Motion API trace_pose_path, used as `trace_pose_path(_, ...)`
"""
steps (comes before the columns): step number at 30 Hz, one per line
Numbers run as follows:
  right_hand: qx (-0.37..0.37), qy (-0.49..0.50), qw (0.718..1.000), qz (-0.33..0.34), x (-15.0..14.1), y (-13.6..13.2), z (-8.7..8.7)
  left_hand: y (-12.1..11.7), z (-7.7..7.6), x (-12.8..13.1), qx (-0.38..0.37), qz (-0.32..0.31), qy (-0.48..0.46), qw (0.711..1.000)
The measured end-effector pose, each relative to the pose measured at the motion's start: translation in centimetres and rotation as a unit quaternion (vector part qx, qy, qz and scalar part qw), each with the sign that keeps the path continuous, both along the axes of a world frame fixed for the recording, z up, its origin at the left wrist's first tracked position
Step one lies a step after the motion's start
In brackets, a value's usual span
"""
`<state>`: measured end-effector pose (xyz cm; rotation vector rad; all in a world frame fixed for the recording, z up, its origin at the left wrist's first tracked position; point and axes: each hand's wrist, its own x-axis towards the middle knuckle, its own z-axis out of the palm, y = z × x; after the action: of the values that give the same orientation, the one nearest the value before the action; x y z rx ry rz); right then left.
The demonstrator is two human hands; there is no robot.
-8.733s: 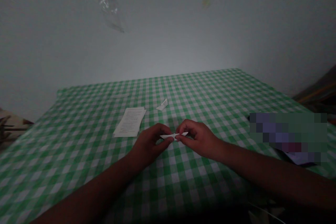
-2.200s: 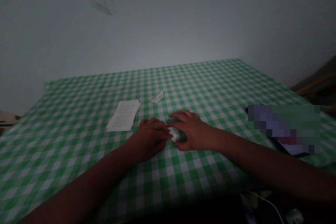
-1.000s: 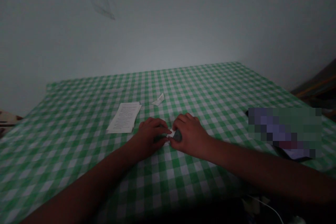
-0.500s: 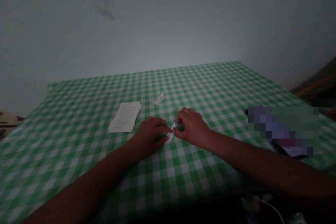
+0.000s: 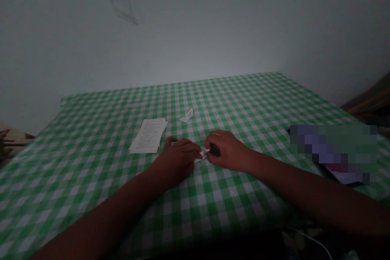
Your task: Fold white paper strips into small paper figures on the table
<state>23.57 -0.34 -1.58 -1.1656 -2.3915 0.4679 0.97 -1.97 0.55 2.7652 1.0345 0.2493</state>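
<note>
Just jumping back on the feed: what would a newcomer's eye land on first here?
The green-and-white checked tablecloth dominates the lower view. At its middle, the left hand and right hand meet around a small folded white paper. Beyond them lie a stack of printed sheets and a small paper scrap.

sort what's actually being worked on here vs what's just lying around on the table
In use: folded white paper strip, held between left hand and right hand.

Just lying about: stack of printed sheets, small white paper scrap, blurred-out item at the right, on the green-and-white checked tablecloth.
</note>
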Motion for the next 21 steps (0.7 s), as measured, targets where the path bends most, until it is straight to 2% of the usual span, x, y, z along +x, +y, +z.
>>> trace_pose_path(8,0.006,-0.021,0.999,-0.049,-0.7,-0.6,-0.2,0.0,-0.6,0.5,0.024,0.011,-0.024,0.999)
trace_pose_path(12,-0.011,-0.010,0.998,-0.066,-0.8,-0.3,-0.3,0.0,-0.4,0.5,0.003,0.010,-0.038,0.999)
trace_pose_path(21,0.000,-0.007,0.996,-0.089,-0.6,0.2,-0.5,0.0,-0.2,0.5,-0.017,0.020,-0.041,0.999)
